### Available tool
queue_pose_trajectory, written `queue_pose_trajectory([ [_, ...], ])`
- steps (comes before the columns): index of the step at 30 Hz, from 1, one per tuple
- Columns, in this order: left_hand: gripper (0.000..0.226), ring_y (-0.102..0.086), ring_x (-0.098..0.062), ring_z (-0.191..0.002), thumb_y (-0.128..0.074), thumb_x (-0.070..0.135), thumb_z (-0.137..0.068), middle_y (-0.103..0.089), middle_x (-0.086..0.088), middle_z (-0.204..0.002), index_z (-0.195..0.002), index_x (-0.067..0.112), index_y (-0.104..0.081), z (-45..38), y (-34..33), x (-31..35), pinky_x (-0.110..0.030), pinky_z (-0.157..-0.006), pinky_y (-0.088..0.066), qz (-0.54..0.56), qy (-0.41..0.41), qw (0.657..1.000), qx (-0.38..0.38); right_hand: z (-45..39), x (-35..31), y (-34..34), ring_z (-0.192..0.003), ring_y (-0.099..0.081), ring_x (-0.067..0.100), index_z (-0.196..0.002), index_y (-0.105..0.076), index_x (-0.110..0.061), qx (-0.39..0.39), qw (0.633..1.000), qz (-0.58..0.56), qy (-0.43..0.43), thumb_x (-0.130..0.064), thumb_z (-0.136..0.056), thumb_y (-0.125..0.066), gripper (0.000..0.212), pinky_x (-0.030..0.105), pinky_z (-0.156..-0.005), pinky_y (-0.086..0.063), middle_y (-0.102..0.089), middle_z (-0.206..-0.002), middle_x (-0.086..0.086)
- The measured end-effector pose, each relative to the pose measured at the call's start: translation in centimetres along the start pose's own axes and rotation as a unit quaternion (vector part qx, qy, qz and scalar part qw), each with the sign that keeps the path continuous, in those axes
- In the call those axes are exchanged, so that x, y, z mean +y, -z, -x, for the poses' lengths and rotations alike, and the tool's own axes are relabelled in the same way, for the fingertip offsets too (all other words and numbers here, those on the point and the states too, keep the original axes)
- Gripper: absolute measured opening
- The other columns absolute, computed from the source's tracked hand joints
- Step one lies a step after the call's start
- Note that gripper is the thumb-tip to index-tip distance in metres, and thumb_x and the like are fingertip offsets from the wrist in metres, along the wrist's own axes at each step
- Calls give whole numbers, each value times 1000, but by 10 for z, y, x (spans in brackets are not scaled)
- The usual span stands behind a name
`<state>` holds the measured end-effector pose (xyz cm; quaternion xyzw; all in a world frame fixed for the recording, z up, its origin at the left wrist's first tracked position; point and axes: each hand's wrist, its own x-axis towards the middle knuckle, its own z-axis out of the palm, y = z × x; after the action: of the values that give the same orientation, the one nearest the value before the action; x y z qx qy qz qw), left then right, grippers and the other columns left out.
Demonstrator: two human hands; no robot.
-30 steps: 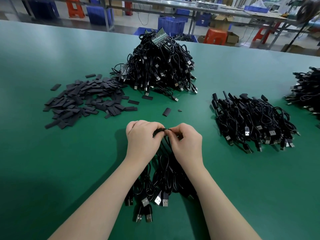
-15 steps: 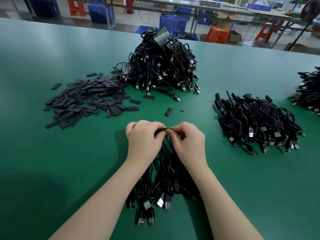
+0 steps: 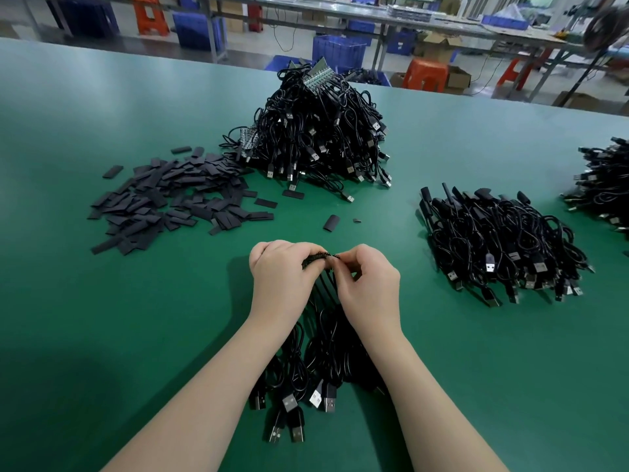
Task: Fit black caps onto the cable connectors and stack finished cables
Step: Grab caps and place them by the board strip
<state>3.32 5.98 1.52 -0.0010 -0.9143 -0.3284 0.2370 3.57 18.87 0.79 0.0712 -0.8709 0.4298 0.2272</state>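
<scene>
My left hand [image 3: 282, 277] grips the top ends of a bundle of black cables [image 3: 320, 356] that hangs down between my forearms, its USB plugs [image 3: 306, 400] lying near the table's front. My right hand [image 3: 369, 284] pinches one small connector at the bundle's top, right against my left thumb. Flat black caps [image 3: 170, 202] lie scattered in a heap at the left. A single cap [image 3: 331, 222] lies just beyond my hands. A tall heap of cables [image 3: 316, 137] rises at the back, and a lower stack of capped cables [image 3: 500, 243] lies at the right.
The green table [image 3: 102, 335] fills the view. Another cable heap [image 3: 606, 185] sits at the far right edge. Beyond the table's far edge are blue crates [image 3: 338, 51], orange stools [image 3: 425, 74], cardboard boxes and metal benches.
My hands stay together at the bundle's top with only small finger movements. The camera has shifted slightly, so the heaps sit a little differently in view.
</scene>
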Motion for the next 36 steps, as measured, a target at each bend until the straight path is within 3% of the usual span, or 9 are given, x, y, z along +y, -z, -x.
queue_pose_trajectory([
  [13, 12, -61, -15, -87, -79, 29, -78, -73, 11, -81, -90, 28, -78, 0, 3, 0, -24, -89, -22, 35, -8, 999, 21, 2, -4, -1, -72, -51, 5, -77, -63, -11, 15, 999, 10, 30, -7, -88, -69, 13, 6, -67, -37, -62, -74, -5],
  [17, 20, -58, -14, -96, -78, 34, -78, -70, 13, -87, -97, 30, -74, 3, 3, 1, -23, -86, -18, -4, -31, 999, 27, -1, 0, 5, -78, -56, 1, -79, -62, -20, 1, 999, -31, 19, -13, -89, -69, 14, 6, -65, -37, -61, -75, -14],
  [22, 11, -57, -15, -96, -76, 35, -81, -69, 14, -88, -91, 30, -74, 4, 5, 1, -23, -84, -17, -25, -44, 999, 17, 0, 0, 6, -76, -59, 1, -77, -58, -27, 12, 998, -62, -13, -14, -90, -69, 21, 7, -63, -40, -61, -72, -19],
  [26, 6, -60, -17, -91, -76, 30, -82, -70, 14, -82, -88, 31, -74, 6, 9, 5, -26, -87, -19, -51, -34, 998, 27, 4, -6, 3, -73, -53, 3, -77, -62, -16, 38, 998, 17, 45, -9, -87, -72, 15, 3, -67, -37, -58, -72, -15],
  [29, 5, -62, -17, -87, -77, 28, -81, -70, 14, -78, -85, 31, -75, 6, 13, 5, -30, -88, -22, -65, -37, 997, 35, 5, -6, 3, -73, -55, 7, -79, -62, -12, 26, 997, 30, 65, -9, -88, -71, 12, 11, -63, -39, -64, -74, -7],
  [32, 3, -58, -11, -92, -72, 35, -85, -69, 18, -82, -86, 34, -75, 0, 17, 0, -28, -90, -19, -42, -34, 999, -4, 1, -5, 7, -73, -59, 5, -82, -59, -17, -22, 999, -30, 30, -12, -92, -67, 13, 15, -62, -42, -63, -74, -11],
  [36, 6, -52, -3, -94, -68, 42, -87, -64, 25, -82, -86, 39, -72, -7, 20, -10, -24, -90, -17, -1, -27, 998, -49, -16, 5, 28, -73, -63, 5, -82, -61, -23, -43, 981, -170, -87, -17, -91, -69, 14, 14, -69, -48, -68, -78, -10],
])
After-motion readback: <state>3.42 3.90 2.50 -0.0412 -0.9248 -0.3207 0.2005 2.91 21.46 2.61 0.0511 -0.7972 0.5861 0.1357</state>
